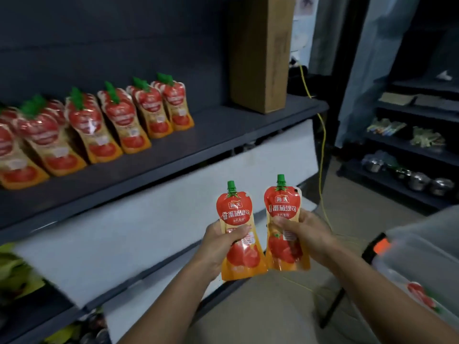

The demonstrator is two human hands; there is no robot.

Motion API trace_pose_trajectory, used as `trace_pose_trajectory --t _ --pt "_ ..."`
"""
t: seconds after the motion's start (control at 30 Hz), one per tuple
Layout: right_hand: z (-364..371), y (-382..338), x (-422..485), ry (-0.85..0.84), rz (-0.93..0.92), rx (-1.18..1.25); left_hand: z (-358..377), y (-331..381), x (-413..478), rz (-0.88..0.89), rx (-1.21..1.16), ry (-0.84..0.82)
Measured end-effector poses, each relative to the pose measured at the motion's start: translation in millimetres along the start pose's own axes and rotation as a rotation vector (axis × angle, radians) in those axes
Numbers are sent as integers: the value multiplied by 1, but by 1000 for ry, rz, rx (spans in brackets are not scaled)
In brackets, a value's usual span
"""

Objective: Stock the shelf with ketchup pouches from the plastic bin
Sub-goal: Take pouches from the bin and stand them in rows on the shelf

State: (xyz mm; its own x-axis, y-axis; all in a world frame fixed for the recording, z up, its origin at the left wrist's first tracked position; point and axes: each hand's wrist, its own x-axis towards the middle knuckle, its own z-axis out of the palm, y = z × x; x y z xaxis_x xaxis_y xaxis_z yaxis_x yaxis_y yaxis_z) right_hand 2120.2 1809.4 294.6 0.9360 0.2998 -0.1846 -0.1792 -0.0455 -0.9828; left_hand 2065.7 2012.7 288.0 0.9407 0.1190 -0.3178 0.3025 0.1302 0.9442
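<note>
My left hand grips one ketchup pouch upright, thumb across its front. Beside it, my right hand grips a second ketchup pouch, also upright with its green cap up. Both pouches hang in the air below and in front of the dark shelf. On that shelf several rows of ketchup pouches stand from the left edge to about the middle. The clear plastic bin with an orange latch sits at the lower right, with a red pouch showing through its wall.
A tall cardboard box stands on the shelf's right end, with bare shelf between it and the pouch rows. A yellow cable runs down past the shelf's end. Another dark rack with metal pots and packets stands at the right.
</note>
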Motion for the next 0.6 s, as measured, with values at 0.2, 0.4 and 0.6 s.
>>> trace_pose_trajectory --t 0.2,0.4,0.6 --pt "123 -46 46 -144 -77 -26 -121 44 -10 88 -27 175" --pt "217 -84 88 -209 -176 -3 -207 89 -6 222 -59 285" --pt "258 -108 132 -191 -201 86 -250 122 15 273 -72 316"
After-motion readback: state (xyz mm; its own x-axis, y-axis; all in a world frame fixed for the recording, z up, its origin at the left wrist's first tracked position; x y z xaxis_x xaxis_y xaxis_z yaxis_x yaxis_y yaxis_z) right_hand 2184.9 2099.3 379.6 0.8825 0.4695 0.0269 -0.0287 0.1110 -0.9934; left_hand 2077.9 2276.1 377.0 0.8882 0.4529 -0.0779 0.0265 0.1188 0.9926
